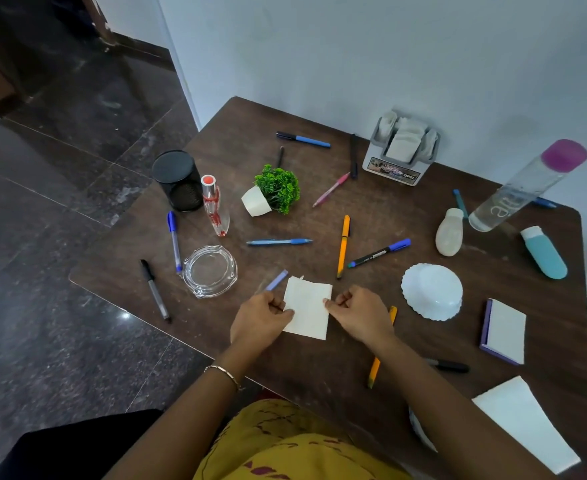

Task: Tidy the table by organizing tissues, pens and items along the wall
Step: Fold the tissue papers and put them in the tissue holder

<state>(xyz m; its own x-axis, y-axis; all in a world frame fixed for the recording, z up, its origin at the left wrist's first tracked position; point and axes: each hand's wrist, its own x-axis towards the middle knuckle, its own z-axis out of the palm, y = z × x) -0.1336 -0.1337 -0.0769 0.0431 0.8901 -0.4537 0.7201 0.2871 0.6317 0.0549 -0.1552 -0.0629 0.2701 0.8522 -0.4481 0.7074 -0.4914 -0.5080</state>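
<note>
Near table (pixel 319 358) front edge, left hand (pixel 261 320) and right hand (pixel 361 311), fingers (pixel 333 304) pinching tissue (pixel 307 308) by 2 side edges

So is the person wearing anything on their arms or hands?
Yes. A thin bangle circles the left wrist. The left hand and right hand wear no gloves, no sleeves reach the forearms, and the clothing is mustard yellow with dark red marks.

Head-worn camera looks down onto the table (pixel 319 358).
</note>
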